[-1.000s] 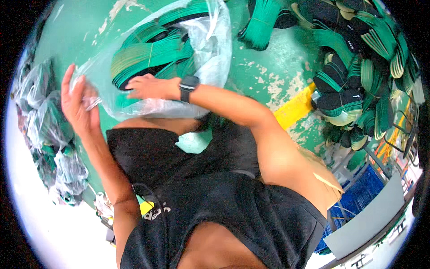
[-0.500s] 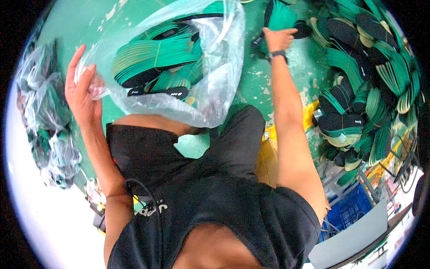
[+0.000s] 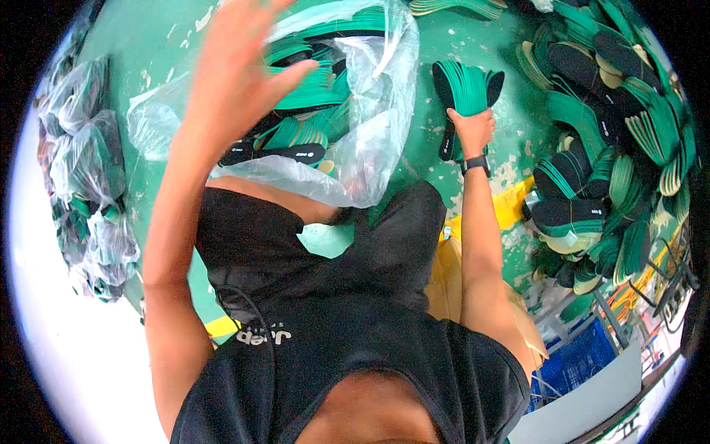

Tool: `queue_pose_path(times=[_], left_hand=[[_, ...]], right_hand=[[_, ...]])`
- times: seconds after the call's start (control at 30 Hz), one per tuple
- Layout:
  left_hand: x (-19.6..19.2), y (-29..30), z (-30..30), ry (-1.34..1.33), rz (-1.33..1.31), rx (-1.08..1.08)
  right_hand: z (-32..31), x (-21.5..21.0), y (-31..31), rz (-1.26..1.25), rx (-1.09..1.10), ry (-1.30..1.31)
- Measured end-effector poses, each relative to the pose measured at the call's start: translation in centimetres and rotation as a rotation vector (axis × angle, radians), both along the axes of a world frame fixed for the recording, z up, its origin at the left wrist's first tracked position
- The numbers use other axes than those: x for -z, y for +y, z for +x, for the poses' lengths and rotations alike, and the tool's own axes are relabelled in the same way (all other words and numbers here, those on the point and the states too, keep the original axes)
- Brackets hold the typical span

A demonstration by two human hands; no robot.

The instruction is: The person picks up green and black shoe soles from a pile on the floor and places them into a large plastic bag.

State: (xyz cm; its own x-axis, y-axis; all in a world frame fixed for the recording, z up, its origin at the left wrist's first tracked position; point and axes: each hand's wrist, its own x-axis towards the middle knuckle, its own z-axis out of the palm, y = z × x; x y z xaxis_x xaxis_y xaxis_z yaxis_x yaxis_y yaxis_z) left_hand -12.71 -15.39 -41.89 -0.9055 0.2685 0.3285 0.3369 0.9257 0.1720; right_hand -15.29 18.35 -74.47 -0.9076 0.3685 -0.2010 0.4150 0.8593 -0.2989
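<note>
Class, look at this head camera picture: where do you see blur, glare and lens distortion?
Head view: the raised left hand is smeared by motion blur; the right hand gripping a stack of green insoles is sharp; glare whitens the clear plastic bag; fisheye bending curves the rim, with black corners.

1. The person wears a black short-sleeved shirt [image 3: 355,348] filling the lower middle of the frame, with pale lettering across the chest at lower left of centre.
2. Black shorts [image 3: 310,244] cover the lap at mid-frame.
3. A thin dark cord [image 3: 255,325] runs down the shirt front.
4. The right hand [image 3: 473,129], upper right of centre, has a black watch [image 3: 475,164] strapped at the wrist.
5. The left hand [image 3: 237,70], upper left, is bare, with no sleeve on the forearm.
</note>
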Motion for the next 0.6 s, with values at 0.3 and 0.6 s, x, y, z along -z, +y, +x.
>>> queue_pose_path(times=[0.3, 0.6], left_hand=[[15.4, -11.4, -11.7, -0.394, -0.046, -0.225], [11.8, -10.3, -16.0, -0.351, 0.265, -0.24]], right_hand=[[-2.0, -10.2, -4.5, -1.586, 0.445, 0.281], [4.6, -13.9, -28.6, -2.019, -0.263, -0.59]])
